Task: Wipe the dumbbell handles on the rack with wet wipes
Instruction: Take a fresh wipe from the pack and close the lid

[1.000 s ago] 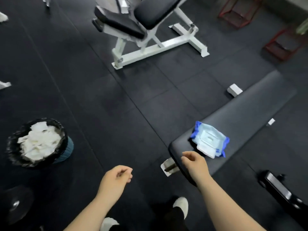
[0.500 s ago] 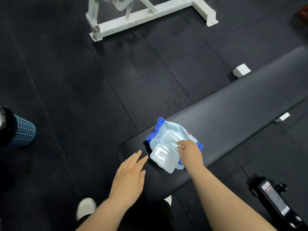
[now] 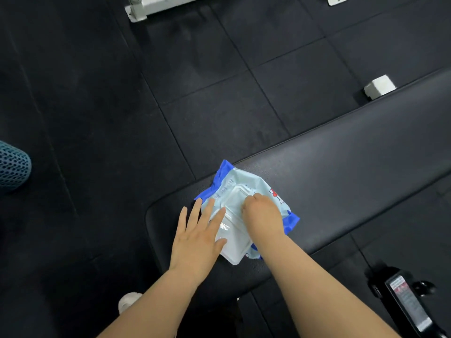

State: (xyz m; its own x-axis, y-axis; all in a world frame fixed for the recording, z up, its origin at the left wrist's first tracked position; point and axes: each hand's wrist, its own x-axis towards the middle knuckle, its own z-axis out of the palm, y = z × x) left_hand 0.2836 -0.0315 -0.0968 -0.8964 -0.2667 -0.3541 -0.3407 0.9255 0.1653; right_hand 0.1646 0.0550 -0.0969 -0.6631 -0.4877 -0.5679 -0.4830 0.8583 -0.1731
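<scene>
Dark rubber flooring (image 3: 97, 118) is surrounding a black padded bench (image 3: 353, 162), whose near end is carrying the wet wipes pack (image 3: 238, 185); the left hand (image 3: 195, 237) is pressing it with straight fingers, while the right hand (image 3: 263, 215) is curling its fingers over the opening, grip hidden

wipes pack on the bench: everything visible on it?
The wipes pack is a crinkled light-blue film pouch with dark-blue end seams and a red mark. Its translucent white lid looks flipped open toward the person. It lies near the end of the black padded bench. The left hand rests flat-fingered on the lid side; the right hand curls its fingers at the opening, tips hidden.
</scene>
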